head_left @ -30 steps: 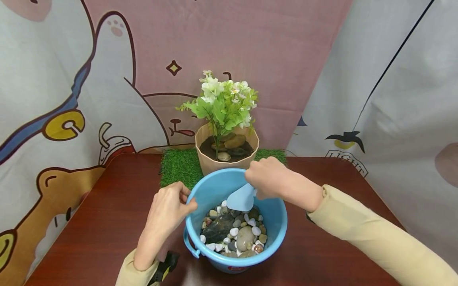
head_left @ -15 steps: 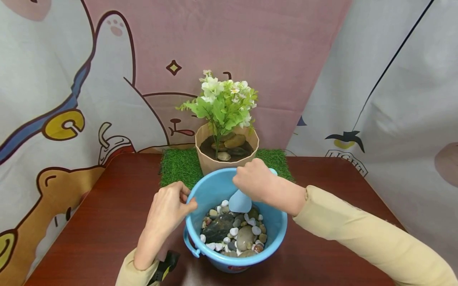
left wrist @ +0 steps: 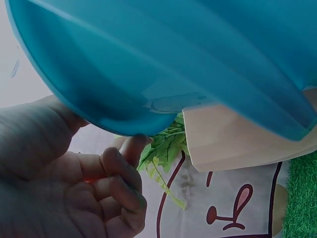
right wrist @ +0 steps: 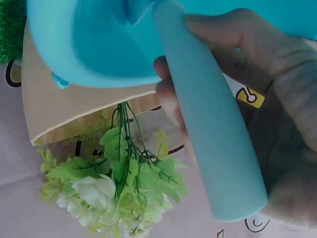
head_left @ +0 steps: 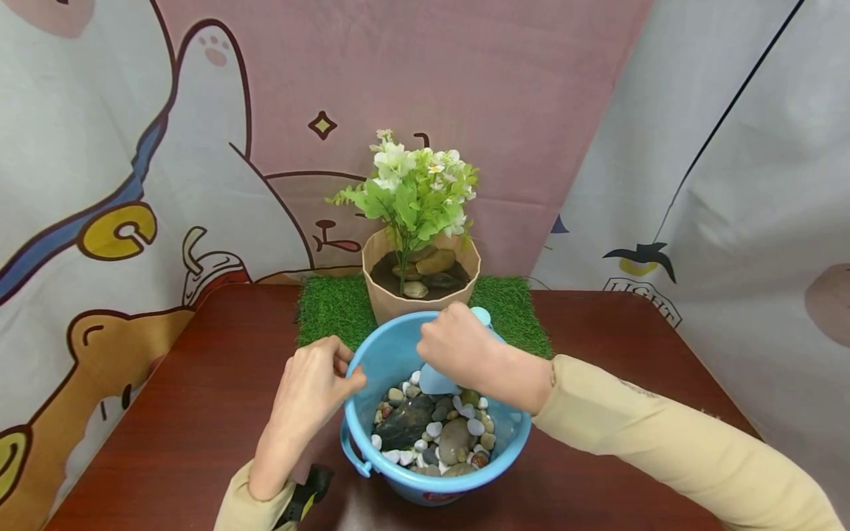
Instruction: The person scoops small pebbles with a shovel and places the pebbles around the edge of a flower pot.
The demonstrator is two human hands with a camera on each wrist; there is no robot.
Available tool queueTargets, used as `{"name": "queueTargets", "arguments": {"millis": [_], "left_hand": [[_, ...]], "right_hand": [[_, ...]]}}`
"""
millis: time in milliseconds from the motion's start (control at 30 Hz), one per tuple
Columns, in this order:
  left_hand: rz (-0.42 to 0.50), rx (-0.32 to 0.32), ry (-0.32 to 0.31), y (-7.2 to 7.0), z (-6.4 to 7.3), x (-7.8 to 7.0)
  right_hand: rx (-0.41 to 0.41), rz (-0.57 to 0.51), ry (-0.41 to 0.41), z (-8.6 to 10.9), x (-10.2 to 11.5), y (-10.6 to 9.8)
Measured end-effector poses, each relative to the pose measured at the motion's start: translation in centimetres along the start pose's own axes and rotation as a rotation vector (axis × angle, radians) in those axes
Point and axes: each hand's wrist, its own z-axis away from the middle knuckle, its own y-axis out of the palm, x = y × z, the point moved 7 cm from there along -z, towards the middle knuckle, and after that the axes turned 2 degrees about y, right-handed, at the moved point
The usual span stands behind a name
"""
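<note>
A light blue bucket (head_left: 433,483) stands on the table, its bottom covered with white pebbles and larger grey and dark stones (head_left: 406,422). My left hand (head_left: 312,387) pinches the bucket's left rim between thumb and fingers; in the left wrist view the fingertips meet that rim. Over the bucket's right side, my right hand (head_left: 465,350) grips the handle (right wrist: 213,129) of a pale blue plastic shovel. The shovel's blade (head_left: 436,380) points down at the stones along the back of the bucket, partly hidden by the hand.
Right behind the bucket is a beige pot (head_left: 392,301) with soil, stones and a white-flowered plant (head_left: 413,195). It stands on a green artificial-grass mat (head_left: 332,313). The bucket's handle (head_left: 356,459) hangs at its left. A printed cloth (head_left: 531,110) hangs behind the table.
My right hand has moved left and slightly down over the bucket, and the shovel's handle end now shows behind it. The left hand has stayed on the rim.
</note>
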Motion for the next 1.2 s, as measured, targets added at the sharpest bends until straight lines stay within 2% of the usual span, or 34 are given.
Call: {"name": "queueTargets", "arguments": {"millis": [333,467,800,933,1100,1200], "left_hand": [[-0.003,0.013,-0.021,0.1,-0.1,0.2],[0.0,0.015,-0.023,0.3,-0.1,0.2],[-0.007,0.001,-0.014,0.0,-0.1,0.2],[-0.005,0.004,-0.018,0.0,-0.1,0.2],[-0.003,0.0,-0.007,0.0,-0.1,0.1],[-0.007,-0.009,0.001,-0.1,-0.1,0.1]], "right_hand": [[-0.122,0.026,-0.14,0.0,0.9,0.0],[-0.119,0.038,-0.189,0.0,1.8,0.7],[-0.221,0.032,-0.241,0.6,1.9,1.2],[-0.217,0.026,-0.216,0.5,1.8,1.6],[-0.14,0.016,-0.176,0.3,2.0,2.3],[-0.127,0.039,-0.183,0.4,2.4,2.5]]}}
